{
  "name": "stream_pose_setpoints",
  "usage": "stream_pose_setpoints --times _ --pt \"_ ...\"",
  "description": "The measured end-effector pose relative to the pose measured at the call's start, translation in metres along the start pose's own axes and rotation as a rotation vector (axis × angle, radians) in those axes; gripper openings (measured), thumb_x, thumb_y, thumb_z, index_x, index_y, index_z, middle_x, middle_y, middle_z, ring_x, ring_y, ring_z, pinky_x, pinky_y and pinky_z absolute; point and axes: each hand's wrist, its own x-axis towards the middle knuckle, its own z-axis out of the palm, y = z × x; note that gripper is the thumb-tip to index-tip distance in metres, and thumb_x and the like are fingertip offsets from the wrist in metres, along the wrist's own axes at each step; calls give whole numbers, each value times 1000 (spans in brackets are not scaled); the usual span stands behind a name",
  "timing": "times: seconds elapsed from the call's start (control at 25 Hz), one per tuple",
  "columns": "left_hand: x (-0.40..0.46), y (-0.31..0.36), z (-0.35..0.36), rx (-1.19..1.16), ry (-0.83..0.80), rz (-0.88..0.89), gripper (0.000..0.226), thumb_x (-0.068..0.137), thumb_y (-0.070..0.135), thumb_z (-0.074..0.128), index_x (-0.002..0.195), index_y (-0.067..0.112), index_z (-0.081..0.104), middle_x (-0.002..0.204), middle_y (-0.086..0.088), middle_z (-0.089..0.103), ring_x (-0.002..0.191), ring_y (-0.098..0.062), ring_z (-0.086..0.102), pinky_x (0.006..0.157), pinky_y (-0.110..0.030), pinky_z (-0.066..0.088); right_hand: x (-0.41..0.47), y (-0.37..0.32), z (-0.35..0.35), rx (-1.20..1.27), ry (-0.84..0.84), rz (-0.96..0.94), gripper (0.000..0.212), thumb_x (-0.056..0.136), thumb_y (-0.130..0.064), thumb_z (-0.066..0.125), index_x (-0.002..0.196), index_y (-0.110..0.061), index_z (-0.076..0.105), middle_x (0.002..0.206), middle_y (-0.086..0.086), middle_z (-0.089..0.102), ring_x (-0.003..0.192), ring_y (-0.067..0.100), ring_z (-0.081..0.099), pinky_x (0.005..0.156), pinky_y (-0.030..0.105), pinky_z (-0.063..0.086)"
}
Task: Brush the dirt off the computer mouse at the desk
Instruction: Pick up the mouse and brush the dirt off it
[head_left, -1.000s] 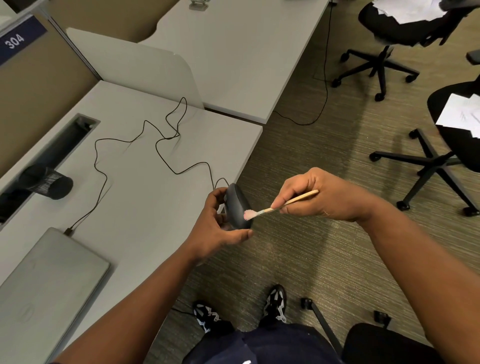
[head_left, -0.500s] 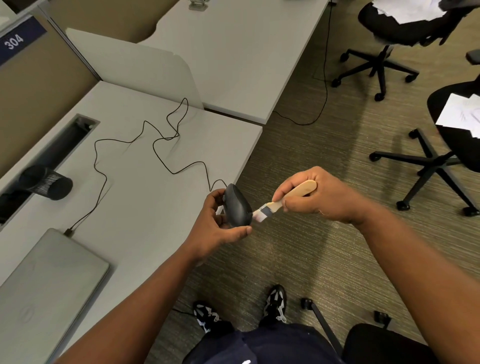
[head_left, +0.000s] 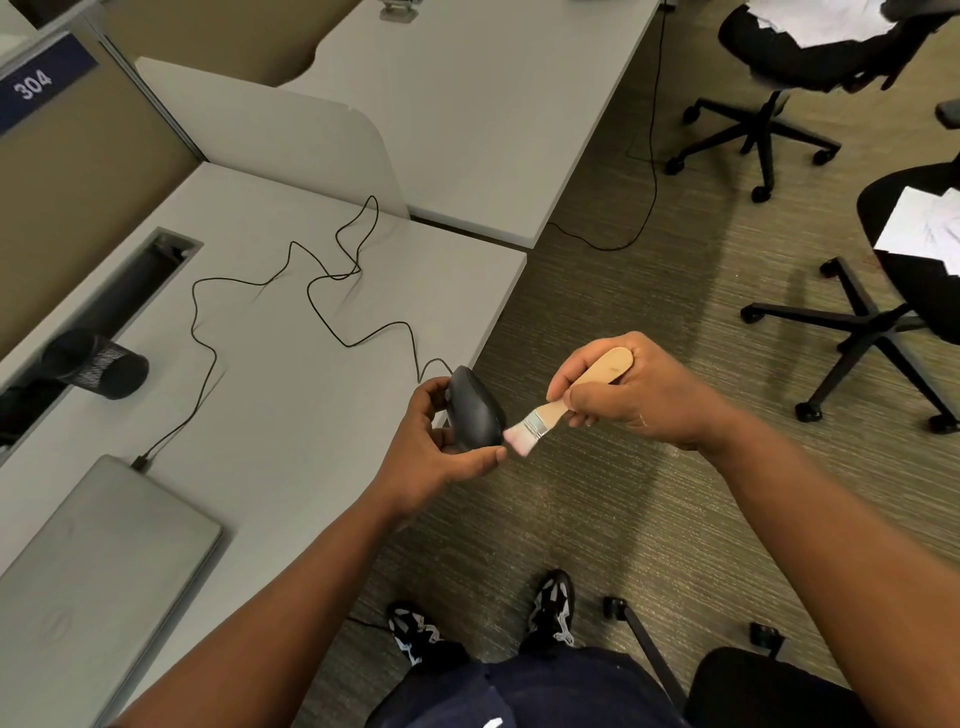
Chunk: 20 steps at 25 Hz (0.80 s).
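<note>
My left hand (head_left: 434, 449) grips a dark grey wired computer mouse (head_left: 475, 410), held tilted on its side just past the front edge of the grey desk (head_left: 291, 415). Its black cable (head_left: 311, 291) snakes back across the desk to a closed laptop. My right hand (head_left: 631, 392) holds a small flat brush (head_left: 566, 402) by its wooden handle. The pale pink bristles touch the lower right side of the mouse, near my left thumb.
A closed silver laptop (head_left: 98, 561) lies at the desk's near left. A black mesh cup (head_left: 98, 364) lies on its side by the cable slot. Black office chairs (head_left: 878, 312) with papers stand on the carpet to the right. A chair base sits behind my feet.
The brush has turned from edge-on to flat-face and slid down the mouse's right side towards its lower end. My left hand keeps the mouse almost in the same place.
</note>
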Motion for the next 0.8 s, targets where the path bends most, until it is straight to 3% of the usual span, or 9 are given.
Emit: stream_pose_setpoints --times 0.16,0.48,0.68,0.8 --pt "2 -1 0 15 3 0 110 62 37 99 152 37 36 157 4 43 115 -21 68 82 -24 62 0 -2 6 85 82 -58 15 96 1 66 99 -7 78 89 28 73 81 32 67 74 38 55" --pt "1 5 3 10 23 24 100 61 42 98 142 43 39 151 6 47 110 -17 70 77 -19 60 -2 -5 0 -51 -57 9 17 92 1 67 93 -11 79 83 26 73 74 31 63 71 46 47" --pt "2 5 0 -19 33 17 100 62 38 100 144 40 41 150 6 50 110 -15 71 78 -21 61 -2 -5 5 89 102 -90 16 96 2 65 99 -8 78 86 25 74 78 27 66 72 34 54" --pt "2 4 0 -32 49 16 101 60 38 98 145 37 42 152 5 50 113 -15 70 78 -18 61 -2 -4 4 45 33 -62 17 95 0 66 99 -10 79 88 25 73 77 31 62 69 42 49"
